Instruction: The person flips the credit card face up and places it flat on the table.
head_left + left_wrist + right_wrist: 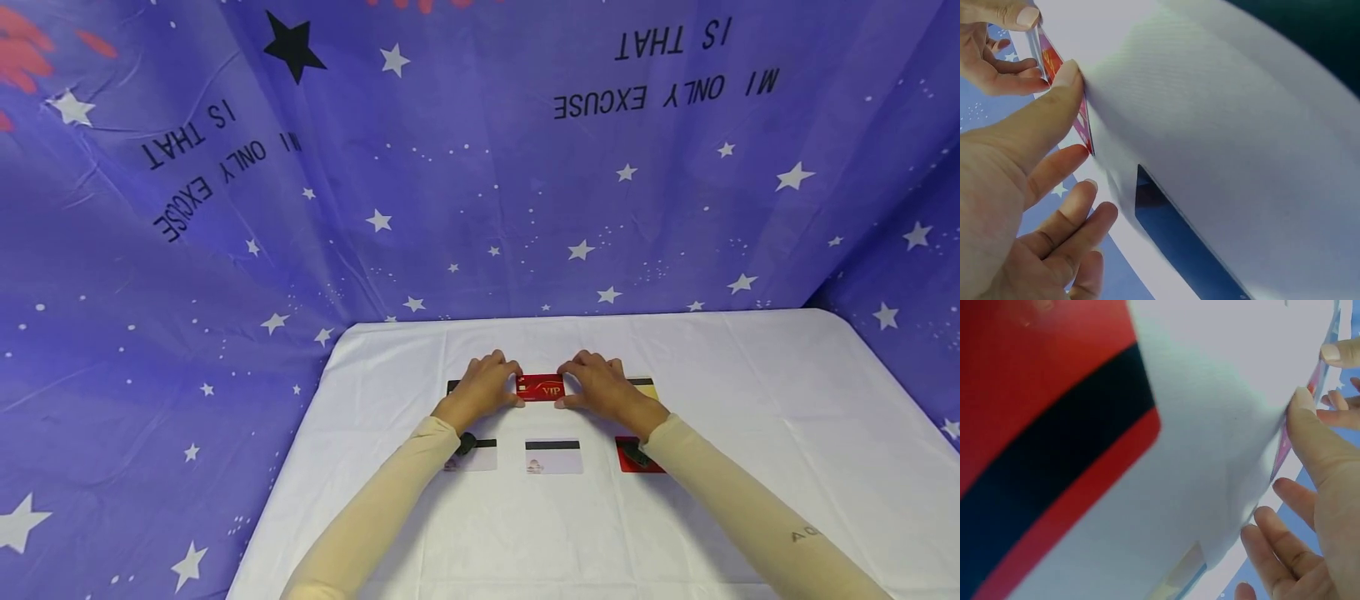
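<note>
A red card (540,388) with gold "VIP" lettering and a chip is pinched at both ends, over the far middle of the white table. My left hand (483,387) has thumb and index finger at its left edge. At the right edge, my right hand (603,390) grips it likewise. In the left wrist view the card (1054,62) stands out as a thin slanted strip between the two thumbs. Only a narrow slice of the card (1282,453) shows in the right wrist view. Each hand's other fingers are loosely bent off the card.
A dark card (452,386) lies partly behind the left hand, a yellow, black-striped card (645,388) behind the right. Nearer on the white tablecloth (540,533) lie two pale striped cards (553,457) and a red striped card (627,465). A purple star-patterned curtain (480,208) surrounds the table.
</note>
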A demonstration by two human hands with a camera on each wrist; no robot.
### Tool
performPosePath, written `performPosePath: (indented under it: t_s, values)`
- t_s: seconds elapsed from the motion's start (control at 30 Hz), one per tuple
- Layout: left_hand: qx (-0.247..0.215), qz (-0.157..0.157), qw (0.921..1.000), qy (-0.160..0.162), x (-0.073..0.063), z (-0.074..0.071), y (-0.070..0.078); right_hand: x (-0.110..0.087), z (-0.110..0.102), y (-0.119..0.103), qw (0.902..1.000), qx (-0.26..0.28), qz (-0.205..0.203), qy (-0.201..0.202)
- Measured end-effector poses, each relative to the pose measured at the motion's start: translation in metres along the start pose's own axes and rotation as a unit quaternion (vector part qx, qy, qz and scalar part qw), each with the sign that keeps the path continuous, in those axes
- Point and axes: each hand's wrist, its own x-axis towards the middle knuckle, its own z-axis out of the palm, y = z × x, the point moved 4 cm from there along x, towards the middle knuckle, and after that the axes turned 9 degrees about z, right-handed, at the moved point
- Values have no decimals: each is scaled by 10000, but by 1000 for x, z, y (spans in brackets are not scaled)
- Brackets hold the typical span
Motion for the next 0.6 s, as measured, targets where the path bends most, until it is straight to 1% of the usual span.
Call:
performPosePath:
  t_s: [0.13, 0.3, 0.43, 0.6]
  values:
    - [-131, -3, 9999, -60, 2, -1, 2, -5, -5, 4, 9998, 194, -39, -55]
    - [-335, 111, 9993, -93, 7, -3, 7, -12, -19, 15, 9992, 374, -69, 115]
    - [-471, 243, 9986, -42, 10, -6, 15, -16, -29, 24, 9991, 374, -58, 215]
    - [-452, 407, 9981, 28, 17, -9, 28, -21, -37, 38, 9990, 412, 110, 158]
